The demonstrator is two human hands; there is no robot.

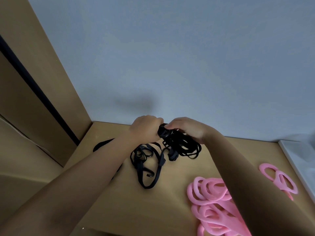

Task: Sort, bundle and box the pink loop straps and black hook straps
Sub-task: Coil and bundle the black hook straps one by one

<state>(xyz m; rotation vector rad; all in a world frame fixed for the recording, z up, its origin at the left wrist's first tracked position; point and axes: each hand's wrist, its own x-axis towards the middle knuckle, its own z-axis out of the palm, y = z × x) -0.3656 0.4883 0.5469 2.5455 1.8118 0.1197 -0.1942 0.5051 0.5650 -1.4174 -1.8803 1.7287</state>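
Brown panel (34, 82) far left, dark strip running down it. One black strap (102, 143) lies flat on the tabletop (162, 210), mostly hidden behind the left forearm. Left hand (144, 128) is raised, its fingers (157, 120) curled tight round one end of the black hook strap bundle (184, 145). Below: loose black hook strap (143, 154) tangled on the tabletop, hooks visible. Right hand (187, 129) holds the bundle's other side, fingers (172, 126) pinching the coil, loops hanging under the palm. Pink loop straps (219, 218) heaped near right, partly under the right forearm. Separate pink strap (279, 176) lies apart, near the white edge (296, 167).
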